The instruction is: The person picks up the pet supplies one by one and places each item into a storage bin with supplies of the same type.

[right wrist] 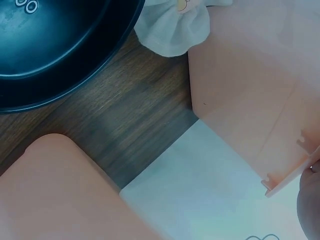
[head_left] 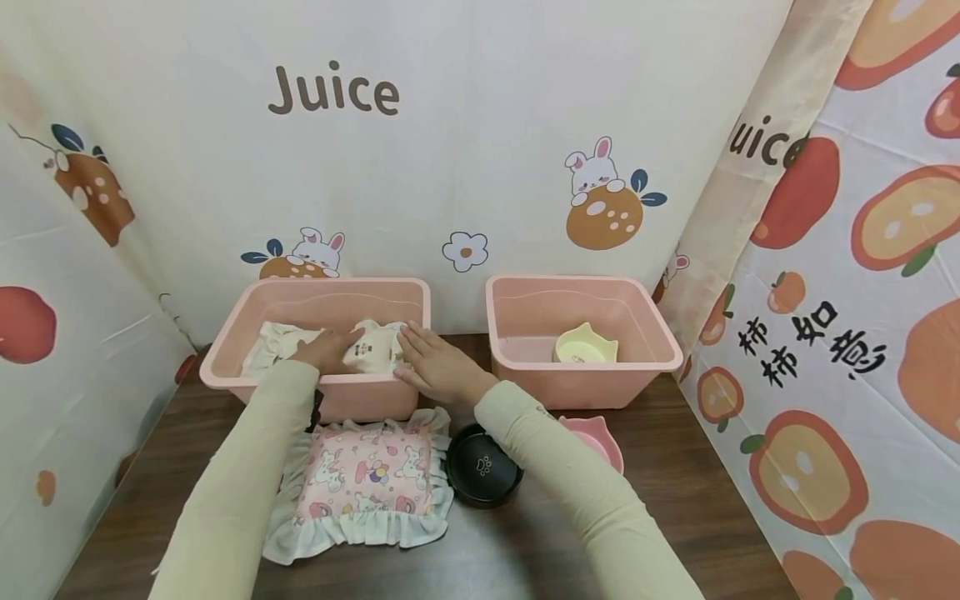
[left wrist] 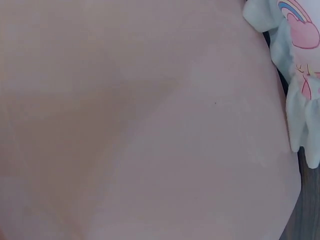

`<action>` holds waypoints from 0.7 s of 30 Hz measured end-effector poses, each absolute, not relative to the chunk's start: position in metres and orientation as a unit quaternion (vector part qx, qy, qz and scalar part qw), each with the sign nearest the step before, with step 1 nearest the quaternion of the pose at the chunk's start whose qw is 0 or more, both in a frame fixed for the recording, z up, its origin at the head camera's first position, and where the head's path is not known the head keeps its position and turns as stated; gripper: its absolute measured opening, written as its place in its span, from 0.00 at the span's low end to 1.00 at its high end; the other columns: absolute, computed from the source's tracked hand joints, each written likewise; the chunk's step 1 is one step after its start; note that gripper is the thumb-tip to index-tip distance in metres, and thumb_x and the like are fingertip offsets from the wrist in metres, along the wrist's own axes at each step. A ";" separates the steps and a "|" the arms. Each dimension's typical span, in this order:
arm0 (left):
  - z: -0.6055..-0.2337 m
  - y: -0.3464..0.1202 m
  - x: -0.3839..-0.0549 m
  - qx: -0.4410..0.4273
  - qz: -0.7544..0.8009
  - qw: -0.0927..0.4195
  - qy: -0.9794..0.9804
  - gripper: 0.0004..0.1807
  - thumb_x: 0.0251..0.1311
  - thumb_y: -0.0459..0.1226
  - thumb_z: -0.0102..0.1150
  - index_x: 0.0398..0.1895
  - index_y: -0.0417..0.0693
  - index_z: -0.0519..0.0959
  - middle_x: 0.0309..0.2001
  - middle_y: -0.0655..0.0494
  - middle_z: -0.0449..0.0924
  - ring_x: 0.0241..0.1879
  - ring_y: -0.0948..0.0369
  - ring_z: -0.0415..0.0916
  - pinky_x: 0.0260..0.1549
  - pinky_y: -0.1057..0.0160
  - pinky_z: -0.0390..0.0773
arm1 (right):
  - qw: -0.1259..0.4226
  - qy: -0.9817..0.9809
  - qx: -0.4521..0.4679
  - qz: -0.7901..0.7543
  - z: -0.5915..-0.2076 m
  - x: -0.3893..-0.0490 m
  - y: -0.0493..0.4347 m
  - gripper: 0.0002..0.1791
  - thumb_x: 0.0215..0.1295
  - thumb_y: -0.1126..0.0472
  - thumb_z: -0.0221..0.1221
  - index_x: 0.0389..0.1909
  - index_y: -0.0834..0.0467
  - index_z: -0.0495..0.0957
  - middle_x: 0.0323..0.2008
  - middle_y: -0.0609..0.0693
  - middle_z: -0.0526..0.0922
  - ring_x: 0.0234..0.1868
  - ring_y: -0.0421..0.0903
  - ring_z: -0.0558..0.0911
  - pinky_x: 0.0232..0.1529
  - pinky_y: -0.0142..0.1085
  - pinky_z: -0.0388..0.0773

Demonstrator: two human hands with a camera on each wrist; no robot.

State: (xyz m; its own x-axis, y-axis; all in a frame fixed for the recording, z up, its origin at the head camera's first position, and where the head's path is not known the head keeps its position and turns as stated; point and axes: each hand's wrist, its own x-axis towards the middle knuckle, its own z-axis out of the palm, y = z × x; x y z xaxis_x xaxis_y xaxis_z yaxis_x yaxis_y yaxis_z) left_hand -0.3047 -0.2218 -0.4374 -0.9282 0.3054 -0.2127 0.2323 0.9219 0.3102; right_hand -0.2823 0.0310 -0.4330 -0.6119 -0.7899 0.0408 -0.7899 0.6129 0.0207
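Inside the left pink bin (head_left: 345, 400) lie cream ruffled cloth items, one at the left (head_left: 272, 343) and a cushion-like one with a small dark print (head_left: 378, 350) at the right. My left hand (head_left: 326, 352) reaches over the front rim and rests on the cloth between them, fingers pointing right. The right hand (head_left: 438, 360) extends over the bin's right end, its fingers straight and fingertips at the cushion's right edge. In the left wrist view the bin's pink wall (left wrist: 200, 150) fills most of the picture and that hand is out of sight.
A pink ruffled cushion (head_left: 367, 471) lies before the left bin, beside a black paw-print bowl (head_left: 483, 467). A pink bowl (head_left: 600, 437) sits partly behind my right forearm. To the right, another pink bin (head_left: 570, 387) holds a yellow cat-eared bowl (head_left: 588, 342). Printed curtains (head_left: 465, 167) enclose the table.
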 end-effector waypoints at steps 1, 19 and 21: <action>-0.437 -0.222 -0.305 0.139 0.138 0.138 0.971 0.43 0.59 0.43 0.63 0.73 0.39 0.54 0.72 0.33 0.48 0.71 0.34 0.43 0.53 0.19 0.44 | 0.023 -0.898 0.439 0.002 -0.433 -0.282 0.031 0.37 0.76 0.42 0.32 0.74 0.64 0.45 0.75 0.58 0.46 0.76 0.51 0.41 0.74 0.36 0.37; -0.435 -0.221 -0.306 0.114 0.153 0.232 0.954 0.40 0.69 0.55 0.41 0.76 0.43 0.45 0.75 0.35 0.36 0.73 0.37 0.28 0.60 0.25 0.34 | 0.020 -0.900 0.435 0.007 -0.434 -0.283 0.030 0.38 0.76 0.42 0.33 0.74 0.64 0.45 0.75 0.58 0.46 0.76 0.51 0.40 0.74 0.35 0.37; -0.438 -0.223 -0.308 0.113 0.161 0.237 0.951 0.42 0.68 0.59 0.41 0.76 0.46 0.45 0.75 0.37 0.35 0.73 0.38 0.27 0.60 0.25 0.32 | 0.014 -0.901 0.433 0.013 -0.434 -0.282 0.030 0.38 0.76 0.42 0.33 0.74 0.64 0.44 0.75 0.58 0.46 0.76 0.50 0.39 0.74 0.35 0.36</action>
State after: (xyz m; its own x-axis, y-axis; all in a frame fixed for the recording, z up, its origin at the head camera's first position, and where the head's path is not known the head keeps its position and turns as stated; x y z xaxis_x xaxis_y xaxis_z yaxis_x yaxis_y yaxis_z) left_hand -0.3080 -0.2234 -0.4376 -0.8616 0.2920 -0.4152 0.1388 0.9224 0.3605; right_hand -0.2825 0.0305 -0.4340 -0.6238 -0.7807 0.0365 -0.7814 0.6239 -0.0102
